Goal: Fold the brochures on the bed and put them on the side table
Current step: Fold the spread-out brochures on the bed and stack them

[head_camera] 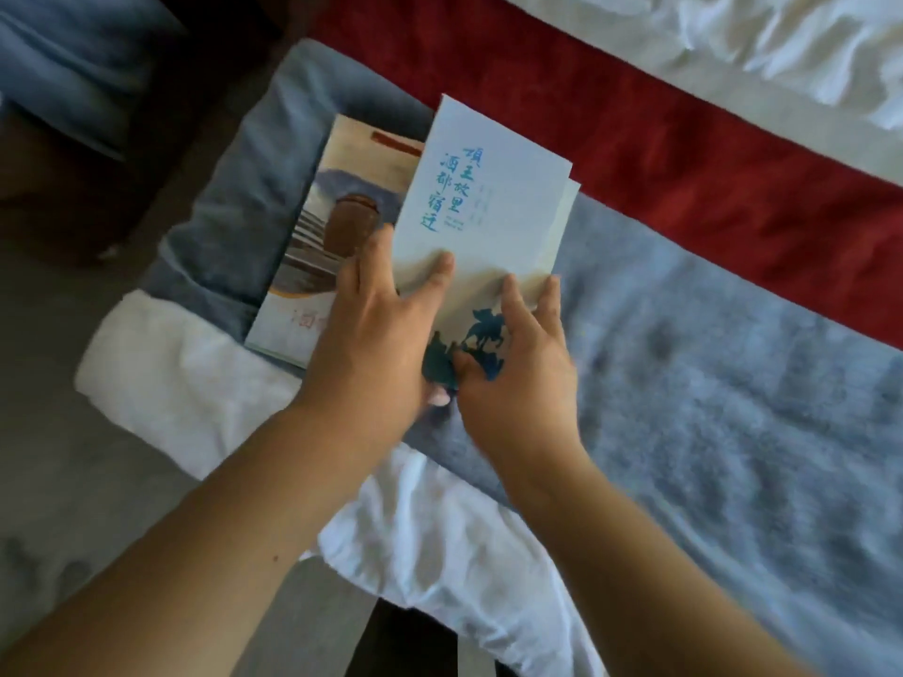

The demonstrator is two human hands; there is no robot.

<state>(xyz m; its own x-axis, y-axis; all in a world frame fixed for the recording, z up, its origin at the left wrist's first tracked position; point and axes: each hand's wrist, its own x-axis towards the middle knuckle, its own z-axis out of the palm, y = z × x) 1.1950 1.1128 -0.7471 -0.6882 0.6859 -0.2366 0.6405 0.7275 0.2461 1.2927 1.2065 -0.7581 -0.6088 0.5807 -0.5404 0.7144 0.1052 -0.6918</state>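
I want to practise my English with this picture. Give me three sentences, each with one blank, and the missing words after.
1. The pale brochure, held by the left hand and the right hand, bears writing in the colour ____.
2. The second brochure, partly under it, lies to its ____.
3. Both are over a grey blanket, and beyond it runs a band of the colour ____.

Missing words: blue; left; red.
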